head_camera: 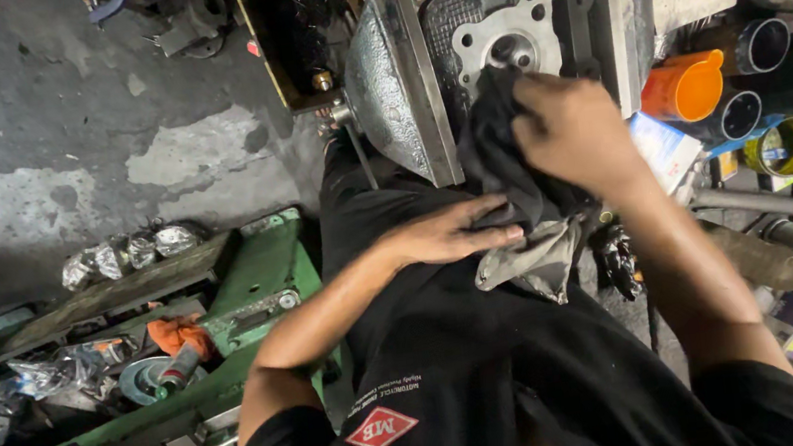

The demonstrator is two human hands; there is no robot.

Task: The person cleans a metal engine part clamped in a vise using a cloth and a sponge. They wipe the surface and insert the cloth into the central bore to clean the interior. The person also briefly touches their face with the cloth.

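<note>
pressing a dark rag (pixel 497 135) against a grey metal engine part (pixel 519 31), the right hand (pixel 575 130) is closed around the cloth, knuckles up, at about 1 o'clock from frame centre. left hand (pixel 448 232) sits just below at centre, fingers stretched flat and pinching the lower end of the same rag, where a paler grey fold (pixel 537 258) hangs down. both hands grasp the rag; neither is loose. the engine part stands at 12 o'clock, its machined face with a round bore and bolt holes turned toward the camera, rag touching its lower left edge. textured metal plate (pixel 394 82) stands on edge just beside the part at 11 o'clock. person wears a black shirt (pixel 457 387) filling 6 o'clock. orange plastic jug (pixel 684 87) at 2 o'clock, near the right wrist. yellow tin (pixel 790 146) and dark cylinders (pixel 760 45) at 3 o'clock, further out. green machine bed (pixel 255 301) at 8 o'clock with an orange cloth (pixel 176 333) lying on it and crumpled foil-like wraps (pixel 128 254) near its top. stained concrete floor (pixel 52 124) at 10 o'clock.
</note>
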